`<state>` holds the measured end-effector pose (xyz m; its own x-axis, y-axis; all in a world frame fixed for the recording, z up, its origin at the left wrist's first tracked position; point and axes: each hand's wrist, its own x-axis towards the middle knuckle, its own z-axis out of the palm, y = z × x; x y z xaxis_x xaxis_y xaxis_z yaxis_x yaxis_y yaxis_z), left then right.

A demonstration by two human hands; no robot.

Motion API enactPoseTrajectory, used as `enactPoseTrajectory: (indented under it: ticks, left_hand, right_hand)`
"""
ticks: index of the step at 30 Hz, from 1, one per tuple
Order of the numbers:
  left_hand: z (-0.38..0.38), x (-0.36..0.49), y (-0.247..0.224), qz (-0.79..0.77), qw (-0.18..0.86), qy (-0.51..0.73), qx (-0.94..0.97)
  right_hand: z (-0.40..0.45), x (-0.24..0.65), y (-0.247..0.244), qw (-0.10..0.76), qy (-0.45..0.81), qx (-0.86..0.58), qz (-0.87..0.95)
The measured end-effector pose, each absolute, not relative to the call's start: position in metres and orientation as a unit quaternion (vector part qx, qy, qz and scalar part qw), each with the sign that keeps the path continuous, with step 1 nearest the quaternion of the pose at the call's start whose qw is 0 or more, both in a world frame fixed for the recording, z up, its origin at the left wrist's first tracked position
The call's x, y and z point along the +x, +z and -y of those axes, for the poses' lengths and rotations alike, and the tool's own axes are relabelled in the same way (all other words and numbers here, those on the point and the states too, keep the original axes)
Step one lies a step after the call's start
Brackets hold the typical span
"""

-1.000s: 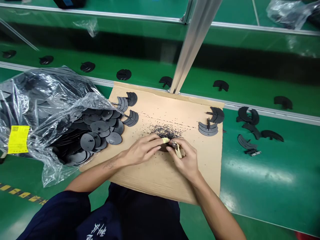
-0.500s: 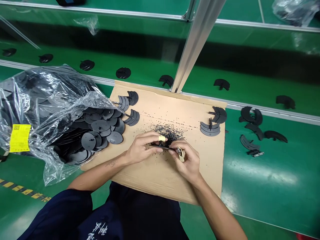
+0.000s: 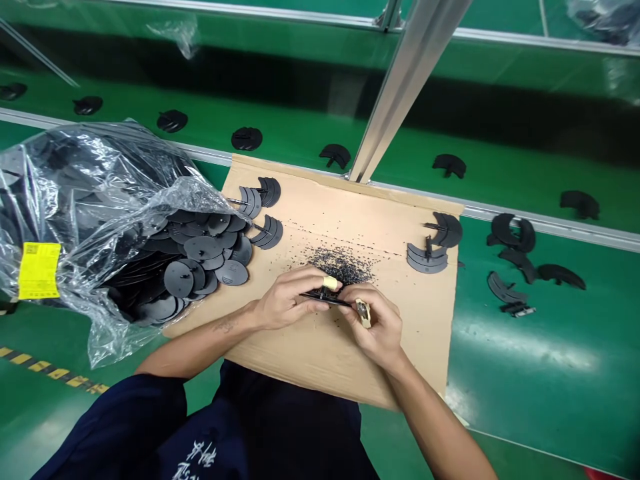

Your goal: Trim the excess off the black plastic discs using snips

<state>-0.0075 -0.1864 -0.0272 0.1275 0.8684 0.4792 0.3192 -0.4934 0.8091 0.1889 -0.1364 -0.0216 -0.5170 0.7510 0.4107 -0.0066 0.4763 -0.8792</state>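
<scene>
Between my two hands is a thin black plastic disc (image 3: 327, 298), seen nearly edge-on above the cardboard sheet (image 3: 300, 353). My left hand (image 3: 287, 297) is closed on its left side, with a yellow cover on one fingertip. Fingers of my right hand (image 3: 375, 323) pinch its right end. A small metal tool with a pale, yellowish wrapping (image 3: 363, 312) sits in the right hand; its kind is hidden by the fingers. Just beyond the hands lies a scattered heap of tiny black bits (image 3: 345, 263).
A clear plastic bag (image 3: 100, 193) spilling black discs (image 3: 203, 248) lies left. Curved black parts (image 3: 267, 233) rest on the cardboard's left, others (image 3: 427, 259) on its right. More black pieces (image 3: 517, 263) lie on the green table. A metal post (image 3: 395, 107) rises behind the cardboard.
The disc is tilted differently, showing more of its edge and left part. My hands stay close together at nearly the same place. The view has shifted slightly.
</scene>
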Motion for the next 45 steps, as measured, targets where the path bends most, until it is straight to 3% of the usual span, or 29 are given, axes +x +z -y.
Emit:
enactPoseTrajectory:
  ticks: [16, 45]
  left_hand:
    - [0.1847, -0.0135, -0.0308, -0.431, 0.178, 0.503, 0.728]
    - [0.1845, -0.0115, -0.0332, -0.41, 0.21, 0.51, 0.726]
  right_hand:
    - [0.1324, 0.1931, -0.0163, 0.365, 0.415, -0.268, 0.789]
    - [0.1346, 0.1939, -0.0199, 0.36, 0.384, -0.242, 0.815]
